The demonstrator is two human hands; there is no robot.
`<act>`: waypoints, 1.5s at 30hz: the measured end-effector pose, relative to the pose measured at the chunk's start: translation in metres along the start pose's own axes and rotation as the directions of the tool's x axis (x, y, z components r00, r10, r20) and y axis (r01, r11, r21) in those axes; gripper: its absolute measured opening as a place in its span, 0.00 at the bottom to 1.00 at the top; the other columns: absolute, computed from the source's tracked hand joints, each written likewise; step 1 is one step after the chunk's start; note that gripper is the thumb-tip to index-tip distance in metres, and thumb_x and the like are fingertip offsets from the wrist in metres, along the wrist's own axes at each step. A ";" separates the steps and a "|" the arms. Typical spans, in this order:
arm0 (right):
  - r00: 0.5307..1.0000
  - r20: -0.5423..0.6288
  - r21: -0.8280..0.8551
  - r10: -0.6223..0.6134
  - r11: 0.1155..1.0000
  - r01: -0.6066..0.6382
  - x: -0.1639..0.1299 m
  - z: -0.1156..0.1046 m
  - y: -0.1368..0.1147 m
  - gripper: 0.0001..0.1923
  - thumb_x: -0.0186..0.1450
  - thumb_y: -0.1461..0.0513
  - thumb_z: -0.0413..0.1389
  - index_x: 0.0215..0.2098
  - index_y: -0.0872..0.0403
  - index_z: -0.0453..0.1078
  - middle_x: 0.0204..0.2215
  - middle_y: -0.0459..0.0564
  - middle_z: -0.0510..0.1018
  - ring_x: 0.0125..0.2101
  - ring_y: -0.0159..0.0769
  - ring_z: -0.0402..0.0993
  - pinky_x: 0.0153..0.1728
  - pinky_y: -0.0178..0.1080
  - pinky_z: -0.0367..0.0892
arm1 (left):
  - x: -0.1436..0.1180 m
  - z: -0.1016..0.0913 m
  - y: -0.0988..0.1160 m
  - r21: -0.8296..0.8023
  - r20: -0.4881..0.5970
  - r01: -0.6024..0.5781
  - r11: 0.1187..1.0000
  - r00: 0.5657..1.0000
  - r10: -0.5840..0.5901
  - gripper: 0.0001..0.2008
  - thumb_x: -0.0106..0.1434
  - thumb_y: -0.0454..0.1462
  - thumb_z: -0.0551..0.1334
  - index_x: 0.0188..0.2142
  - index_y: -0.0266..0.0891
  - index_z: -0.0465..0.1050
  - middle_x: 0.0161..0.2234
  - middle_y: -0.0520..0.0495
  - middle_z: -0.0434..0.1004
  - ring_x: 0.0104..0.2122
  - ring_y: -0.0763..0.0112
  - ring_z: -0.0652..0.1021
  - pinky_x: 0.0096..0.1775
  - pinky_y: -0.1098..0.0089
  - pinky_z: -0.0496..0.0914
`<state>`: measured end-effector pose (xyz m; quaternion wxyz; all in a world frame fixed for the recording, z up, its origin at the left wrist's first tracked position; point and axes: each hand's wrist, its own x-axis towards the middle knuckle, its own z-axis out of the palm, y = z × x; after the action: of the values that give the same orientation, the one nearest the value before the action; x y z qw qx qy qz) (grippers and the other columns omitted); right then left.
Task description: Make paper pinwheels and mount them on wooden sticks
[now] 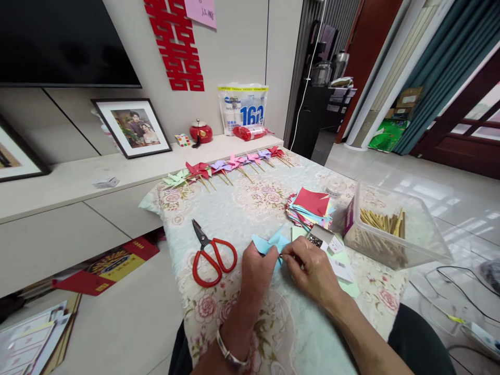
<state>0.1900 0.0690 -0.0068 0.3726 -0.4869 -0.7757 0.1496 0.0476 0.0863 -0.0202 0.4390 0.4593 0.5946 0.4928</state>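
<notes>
— Look, to the left of the hands lie the red-handled scissors, blades pointing away, on the flowered tablecloth. They are near the left wrist. If the elbow moves out, I think it can push them off the edge.

— Yes. And the left hand?

— It is closed in a pinch on the light blue paper pinwheel, which sits on the cloth just in front of both hands. The right hand is closed also, fingertips together at the middle of the paper. What it pinches I cannot tell; it is too small.

— If it is something sharp, it may slip and prick a finger, or the folded corners may spring open when the left grip gets loose.

— I agree. Just beyond the right hand is a small open box of metal pieces. A knuckle could tip it and scatter them. Behind it is the stack of coloured paper squares.

— And further right, the clear plastic tub of wooden sticks stands at the table edge, I judge it easy to knock down.

— The finished pinwheels far ahead are safe.
</notes>
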 end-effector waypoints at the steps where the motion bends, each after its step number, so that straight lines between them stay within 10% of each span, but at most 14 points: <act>1: 1.000 -0.006 0.007 0.003 1.000 -0.003 0.000 0.000 0.001 0.08 0.68 0.68 0.53 0.32 0.53 0.70 0.28 0.47 0.72 0.31 0.34 0.70 0.33 0.36 0.63 | 0.000 0.000 0.001 0.013 -0.016 -0.029 1.000 0.999 0.029 0.06 0.52 0.38 0.61 0.22 0.40 0.66 0.19 0.56 0.64 0.22 0.73 0.65 0.25 0.73 0.61; 7: 0.999 -0.028 0.011 0.042 0.999 -0.042 0.000 -0.002 0.007 0.07 0.68 0.67 0.52 0.34 0.53 0.71 0.29 0.48 0.75 0.31 0.36 0.72 0.33 0.37 0.63 | -0.002 0.000 0.000 0.066 -0.069 -0.145 0.987 0.986 0.149 0.06 0.53 0.40 0.61 0.28 0.39 0.72 0.21 0.53 0.72 0.23 0.69 0.71 0.29 0.71 0.65; 16: 0.987 0.102 -0.040 0.124 0.992 -0.120 0.001 -0.009 0.012 0.09 0.69 0.66 0.49 0.37 0.53 0.71 0.33 0.50 0.79 0.34 0.38 0.74 0.37 0.39 0.65 | 0.005 -0.006 0.004 0.022 -0.161 0.000 1.000 0.987 0.004 0.07 0.51 0.40 0.62 0.22 0.40 0.69 0.18 0.55 0.66 0.22 0.72 0.65 0.26 0.72 0.62; 28: 0.923 0.380 -0.410 0.063 0.906 0.108 0.002 0.003 -0.003 0.10 0.69 0.67 0.52 0.34 0.53 0.75 0.32 0.52 0.77 0.37 0.42 0.69 0.37 0.41 0.58 | 0.003 -0.009 0.006 -0.162 -0.187 0.025 0.986 0.981 -0.056 0.09 0.50 0.40 0.64 0.20 0.39 0.66 0.19 0.58 0.62 0.22 0.74 0.63 0.26 0.72 0.63; 45: 0.857 0.516 -0.171 -0.002 0.980 0.106 0.000 -0.006 -0.006 0.06 0.66 0.68 0.58 0.37 0.51 0.75 0.36 0.47 0.77 0.40 0.38 0.71 0.40 0.40 0.58 | 0.002 -0.010 0.006 -0.210 -0.161 0.082 0.974 0.980 -0.117 0.10 0.49 0.41 0.63 0.21 0.40 0.63 0.19 0.58 0.59 0.21 0.76 0.60 0.24 0.73 0.60</act>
<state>0.1912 0.0653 0.0008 0.1077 -0.4414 -0.8709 0.1872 0.0383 0.0867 -0.0130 0.4547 0.3376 0.5992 0.5660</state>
